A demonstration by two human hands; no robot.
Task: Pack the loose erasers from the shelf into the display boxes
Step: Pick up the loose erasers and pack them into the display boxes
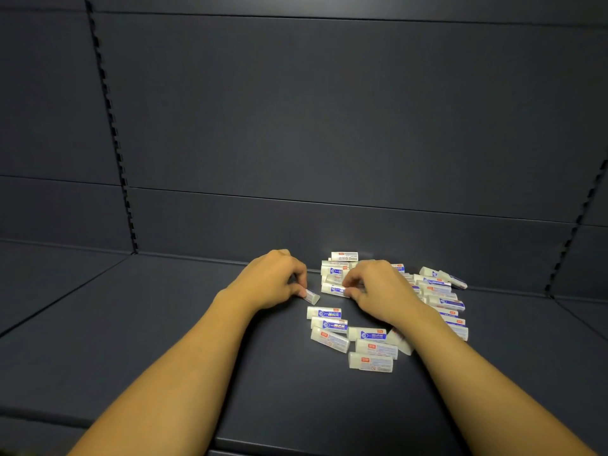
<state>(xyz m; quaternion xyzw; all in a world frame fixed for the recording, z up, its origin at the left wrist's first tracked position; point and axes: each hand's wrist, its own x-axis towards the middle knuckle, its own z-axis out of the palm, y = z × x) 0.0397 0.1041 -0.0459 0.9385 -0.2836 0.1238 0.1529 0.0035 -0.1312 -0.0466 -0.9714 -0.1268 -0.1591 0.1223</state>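
Several loose white erasers with blue and red labels lie in a pile (371, 337) on the dark shelf (164, 324), right of centre. My left hand (273, 281) pinches one eraser (312, 296) at the pile's left edge, its end poking out below my fingertips. My right hand (378, 289) reaches over the middle of the pile with curled fingers, pinching an eraser (332, 288) that lies among the others. No display box is in view.
The shelf's dark back panel (329, 126) rises just behind the pile. Slotted uprights (112, 126) stand at the left and at the far right (579, 218). The shelf's front edge (296, 447) runs below my forearms.
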